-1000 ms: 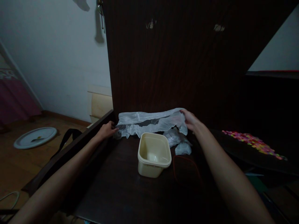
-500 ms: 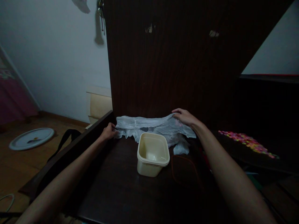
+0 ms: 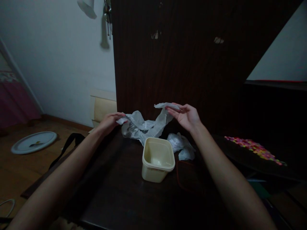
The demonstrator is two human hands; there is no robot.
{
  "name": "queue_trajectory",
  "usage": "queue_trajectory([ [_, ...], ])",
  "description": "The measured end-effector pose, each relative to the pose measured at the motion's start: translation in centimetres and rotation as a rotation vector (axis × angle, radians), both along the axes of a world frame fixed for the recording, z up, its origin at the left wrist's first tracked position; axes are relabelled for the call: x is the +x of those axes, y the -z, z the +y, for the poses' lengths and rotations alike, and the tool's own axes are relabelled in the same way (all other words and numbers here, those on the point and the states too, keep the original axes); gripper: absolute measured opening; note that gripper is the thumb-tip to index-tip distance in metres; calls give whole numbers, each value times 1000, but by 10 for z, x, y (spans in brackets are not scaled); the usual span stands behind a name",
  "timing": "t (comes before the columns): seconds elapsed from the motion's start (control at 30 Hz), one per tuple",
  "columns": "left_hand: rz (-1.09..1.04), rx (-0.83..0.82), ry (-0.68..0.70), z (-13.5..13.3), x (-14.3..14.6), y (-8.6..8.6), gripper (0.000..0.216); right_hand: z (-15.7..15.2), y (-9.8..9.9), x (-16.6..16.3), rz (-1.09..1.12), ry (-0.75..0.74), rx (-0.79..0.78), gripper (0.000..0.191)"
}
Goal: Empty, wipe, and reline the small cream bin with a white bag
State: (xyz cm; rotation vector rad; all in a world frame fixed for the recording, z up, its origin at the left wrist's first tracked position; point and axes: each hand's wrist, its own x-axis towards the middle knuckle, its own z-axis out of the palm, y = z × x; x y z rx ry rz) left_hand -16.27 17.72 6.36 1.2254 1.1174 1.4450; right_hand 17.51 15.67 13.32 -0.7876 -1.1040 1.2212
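A thin white plastic bag (image 3: pixel 144 126) hangs slack in the air between my two hands, above the back of a dark wooden table (image 3: pixel 120 191). My left hand (image 3: pixel 109 122) pinches its left end. My right hand (image 3: pixel 185 116) pinches the right end between thumb and fingertips, palm turned towards me. Just in front of the bag stands an open cream plastic tub (image 3: pixel 157 158), with nothing visible inside. More crumpled white plastic (image 3: pixel 181 146) lies on the table behind the tub, to its right.
A tall dark wooden cabinet (image 3: pixel 182 64) rises right behind the table. A dark lid with a reddish rim (image 3: pixel 189 175) lies right of the tub. Coloured small pieces (image 3: pixel 254 147) lie on a dark surface at right. A round white tray (image 3: pixel 33 142) lies on the floor at left.
Both hands have lifted the bag off the table and come closer together, so the bag now sags between them. It was stretched flat and wide before.
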Motion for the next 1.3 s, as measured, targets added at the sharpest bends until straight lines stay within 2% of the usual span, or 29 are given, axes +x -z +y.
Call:
queue_trajectory([
  [0.1,-48,21,39,-9,4,-17,18,-3,-1,-11,15,-54,114,38],
  [0.17,-62,33,44,-14,8,-26,19,-4,1,-17,-74,-14,140,45],
  [0.27,-106,58,79,-17,16,-36,18,-4,5,-24,-204,63,154,40],
  [0.33,-144,89,119,-18,23,-41,18,-4,9,-31,-244,64,175,33],
  [0.43,-85,167,187,-23,36,-45,41,-6,14,-42,-270,7,185,25],
  [0.53,145,268,290,-30,48,-48,75,-9,16,-56,-360,-60,189,20],
  [0.63,370,372,371,-35,59,-53,92,-13,15,-67,-550,-62,294,21],
  [0.7,506,454,332,-37,64,-57,81,-16,12,-72,-715,1,411,22],
  [0.8,675,548,164,-36,67,-63,36,-22,5,-71,-901,91,495,24],
  [0.83,688,564,115,-35,66,-65,28,-23,2,-68,-941,103,495,24],
  [0.93,566,604,39,-34,60,-71,22,-26,-6,-58,-1073,179,507,19],
  [1.03,337,655,56,-34,56,-79,16,-23,-9,-47,-1146,255,619,14],
  [1.1,167,681,101,-33,55,-84,14,-17,-8,-43,-1101,141,719,27],
  [1.2,-55,706,171,-33,58,-91,19,-9,-4,-46,-1030,-147,781,51],
  [1.23,-105,716,190,-33,59,-93,21,-6,-2,-49,-1037,-221,770,53],
  [1.3,-154,733,221,-33,59,-98,24,0,1,-55,-1105,-313,711,44],
])
